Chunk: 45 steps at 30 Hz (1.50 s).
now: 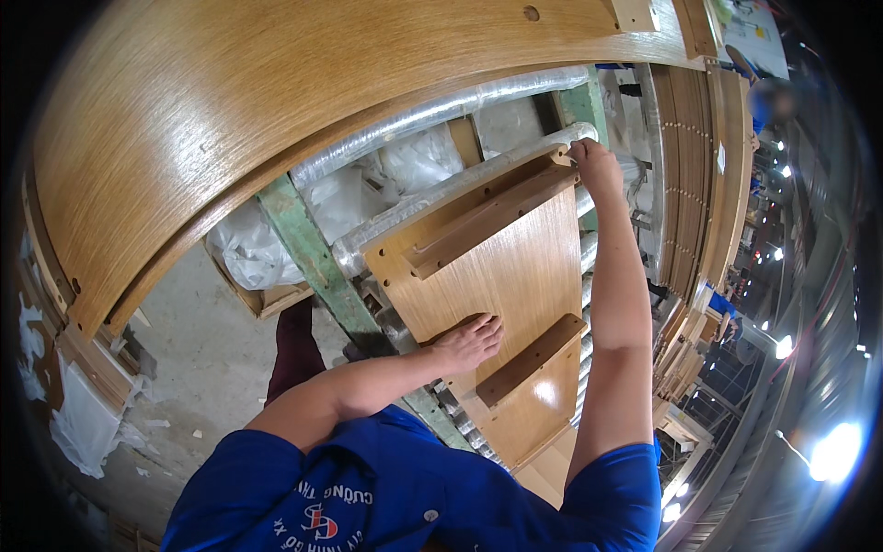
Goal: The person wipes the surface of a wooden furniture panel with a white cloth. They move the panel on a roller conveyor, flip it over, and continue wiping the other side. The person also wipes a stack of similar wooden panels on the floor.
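A light brown wooden panel (529,267) lies on rollers in front of me. My left hand (471,342) rests on its surface, fingers stretched out, holding nothing. Across the far part of the panel runs a wooden rail (501,217). At that rail's right end my right hand (598,167) is closed, its fingertips pinched together near the corner. Whatever those fingers hold is too small to make out. A shorter wooden strip (532,361) sits on the nearer part of the panel, right of my left hand. Dark round holes show near the panel's left edge.
Beyond the rollers stretches a large curved wooden panel (276,101). A green metal frame (308,248) carries plastic-wrapped rollers (441,112). Below stands a cardboard box (262,301) with clear plastic bags. Stacked boards (682,175) rise at the right. Other people are in the far right background.
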Each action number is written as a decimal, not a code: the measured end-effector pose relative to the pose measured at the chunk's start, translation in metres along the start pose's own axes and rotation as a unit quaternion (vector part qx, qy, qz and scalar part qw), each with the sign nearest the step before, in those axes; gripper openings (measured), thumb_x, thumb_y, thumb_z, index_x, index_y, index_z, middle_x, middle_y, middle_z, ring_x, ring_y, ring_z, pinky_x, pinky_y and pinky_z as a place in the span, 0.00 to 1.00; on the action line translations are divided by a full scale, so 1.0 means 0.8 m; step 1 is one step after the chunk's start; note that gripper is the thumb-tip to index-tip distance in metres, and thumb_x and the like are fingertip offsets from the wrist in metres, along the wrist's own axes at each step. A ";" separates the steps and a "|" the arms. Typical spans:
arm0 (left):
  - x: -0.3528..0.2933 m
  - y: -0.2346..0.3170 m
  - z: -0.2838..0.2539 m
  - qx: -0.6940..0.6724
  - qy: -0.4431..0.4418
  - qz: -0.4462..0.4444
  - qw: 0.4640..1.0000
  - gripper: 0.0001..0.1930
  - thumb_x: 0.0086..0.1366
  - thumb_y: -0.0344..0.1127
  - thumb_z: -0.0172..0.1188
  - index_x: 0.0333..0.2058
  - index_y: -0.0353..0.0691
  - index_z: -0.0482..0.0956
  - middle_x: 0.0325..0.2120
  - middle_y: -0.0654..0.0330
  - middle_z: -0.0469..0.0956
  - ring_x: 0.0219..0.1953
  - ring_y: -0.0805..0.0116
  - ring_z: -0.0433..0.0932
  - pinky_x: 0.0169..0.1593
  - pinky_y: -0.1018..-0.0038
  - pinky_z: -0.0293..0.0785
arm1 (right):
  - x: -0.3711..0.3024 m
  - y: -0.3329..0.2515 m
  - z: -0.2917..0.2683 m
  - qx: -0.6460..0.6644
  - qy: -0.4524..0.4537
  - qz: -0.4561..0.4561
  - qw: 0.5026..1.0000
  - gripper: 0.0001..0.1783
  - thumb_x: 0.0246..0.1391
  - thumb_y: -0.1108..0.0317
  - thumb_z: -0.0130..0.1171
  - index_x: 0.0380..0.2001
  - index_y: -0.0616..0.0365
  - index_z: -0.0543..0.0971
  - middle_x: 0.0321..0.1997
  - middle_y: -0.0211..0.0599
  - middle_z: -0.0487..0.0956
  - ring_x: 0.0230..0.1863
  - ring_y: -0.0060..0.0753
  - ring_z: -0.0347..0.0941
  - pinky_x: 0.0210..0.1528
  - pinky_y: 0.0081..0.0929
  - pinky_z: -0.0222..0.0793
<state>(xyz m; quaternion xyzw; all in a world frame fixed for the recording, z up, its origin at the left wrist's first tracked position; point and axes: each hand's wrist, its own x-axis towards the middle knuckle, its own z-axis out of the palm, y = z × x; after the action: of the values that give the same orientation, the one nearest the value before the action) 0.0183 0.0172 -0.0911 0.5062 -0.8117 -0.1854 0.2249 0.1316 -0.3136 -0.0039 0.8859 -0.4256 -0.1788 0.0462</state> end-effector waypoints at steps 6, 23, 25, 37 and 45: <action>0.001 -0.001 0.002 0.005 0.007 -0.007 1.000 0.21 0.64 0.38 0.37 0.54 0.37 0.62 0.59 0.52 0.57 0.63 0.54 0.49 0.65 0.56 0.41 | 0.007 -0.005 0.002 0.003 0.001 0.002 1.000 0.20 0.55 0.50 0.45 0.35 0.53 0.77 0.33 0.50 0.78 0.38 0.53 0.73 0.40 0.44 0.68; -0.002 0.001 0.001 -0.029 0.023 -0.008 0.999 0.21 0.64 0.38 0.38 0.53 0.36 0.64 0.58 0.52 0.58 0.63 0.54 0.50 0.65 0.57 0.41 | -0.030 -0.034 -0.003 -0.038 -0.003 -0.049 0.998 0.20 0.56 0.47 0.42 0.32 0.48 0.77 0.32 0.44 0.79 0.36 0.51 0.74 0.39 0.42 0.69; -0.002 0.000 0.000 -0.024 0.023 -0.008 0.999 0.21 0.63 0.39 0.38 0.53 0.36 0.64 0.58 0.52 0.58 0.63 0.54 0.50 0.65 0.57 0.42 | -0.042 -0.043 -0.003 -0.028 -0.003 -0.065 0.997 0.20 0.55 0.46 0.43 0.33 0.48 0.77 0.31 0.43 0.79 0.36 0.51 0.74 0.39 0.42 0.69; -0.004 0.002 -0.002 -0.022 0.029 -0.008 0.999 0.20 0.63 0.38 0.39 0.51 0.36 0.66 0.58 0.51 0.59 0.63 0.53 0.50 0.65 0.56 0.42 | -0.111 -0.104 0.008 0.018 0.005 -0.160 0.987 0.16 0.55 0.51 0.46 0.29 0.51 0.74 0.25 0.44 0.78 0.30 0.51 0.75 0.33 0.43 0.69; -0.005 0.003 0.004 -0.006 0.053 -0.009 0.999 0.20 0.62 0.39 0.40 0.50 0.36 0.67 0.57 0.50 0.61 0.63 0.51 0.51 0.65 0.56 0.43 | -0.121 -0.124 0.003 -0.022 -0.016 -0.163 0.986 0.18 0.55 0.49 0.47 0.27 0.52 0.74 0.25 0.43 0.78 0.31 0.50 0.74 0.33 0.43 0.68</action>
<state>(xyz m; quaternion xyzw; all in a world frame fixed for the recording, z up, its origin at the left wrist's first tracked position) 0.0166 0.0221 -0.0933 0.5214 -0.7928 -0.1651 0.2688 0.1485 -0.1765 -0.0022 0.9391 -0.2725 -0.2073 0.0293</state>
